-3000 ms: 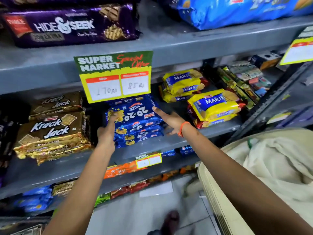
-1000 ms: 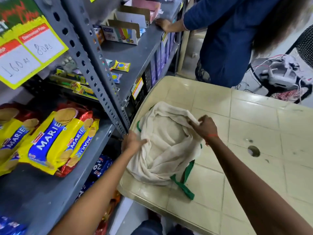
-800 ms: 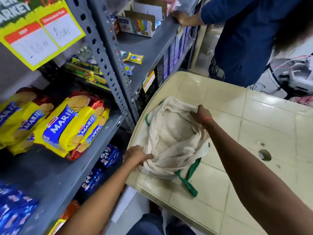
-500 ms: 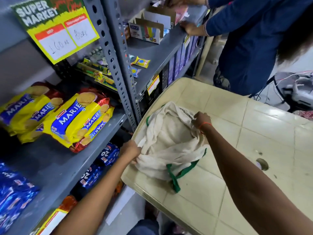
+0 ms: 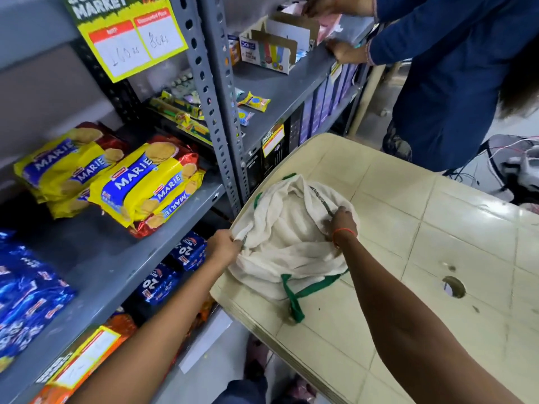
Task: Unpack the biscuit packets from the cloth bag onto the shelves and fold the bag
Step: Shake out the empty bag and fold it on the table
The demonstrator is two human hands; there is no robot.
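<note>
A: Position of the cloth bag (image 5: 287, 246)?

B: Cream fabric, crumpled, lay at the near left corner of the beige plastic table (image 5: 437, 228), centre of the frame. One green handle (image 5: 303, 293) trailed out on the tabletop below it.

A: Hands?

B: Left hand (image 5: 224, 246) was clenched on the bag's left edge, right at the table's corner. Right hand (image 5: 342, 224) was pinched shut on the bag's opposite rim, an orange thread (image 5: 344, 232) round that wrist. Fabric sagged between the two grips, mouth facing up.

A: Contents of the bag?

B: Only folds of cloth visible inside; could not tell if anything sat under them.

A: Biscuit packets?

B: Yellow Marie packets (image 5: 145, 185) were stacked on the grey metal shelf (image 5: 96, 258) at left of frame. Blue 20-20 butter packets (image 5: 172, 272) sat on the shelf below, just left of the left forearm. More blue packets (image 5: 26, 293) at the far left edge, labels blurred.

A: Anything else?

B: Yellow price sign (image 5: 131, 39) hung at upper left. A second person in a blue sleeve (image 5: 437, 36) stood at upper right, one hand on the edge of the neighbouring shelf.
</note>
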